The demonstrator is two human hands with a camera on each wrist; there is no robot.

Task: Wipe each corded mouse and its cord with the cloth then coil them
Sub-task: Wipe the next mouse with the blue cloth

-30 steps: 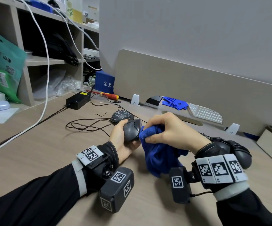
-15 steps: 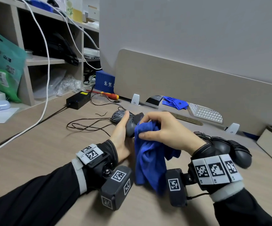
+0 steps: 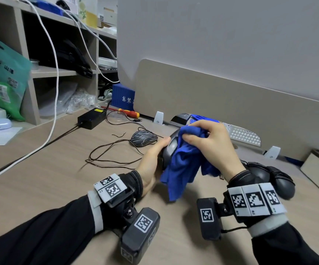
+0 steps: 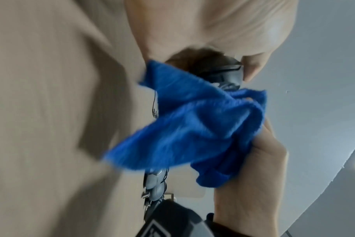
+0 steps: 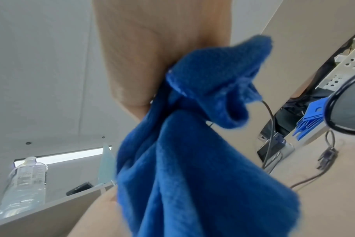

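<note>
While my left hand (image 3: 151, 165) grips the dark grey corded mouse (image 3: 169, 150) above the wooden table (image 3: 40, 178), nose pointing away, my right hand (image 3: 212, 146) pinches the bunched blue microfibre cloth (image 3: 183, 165) against its right flank. Wipe axis likely runs along that length. Patterned black mouse (image 3: 143, 138) lies beyond, uncoiled thin cord (image 3: 107, 153) to its left; left hand is nearer.

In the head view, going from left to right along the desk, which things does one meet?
Black power adapter → patterned mouse → left hand → blue cloth → right hand → coiled mice.
</note>
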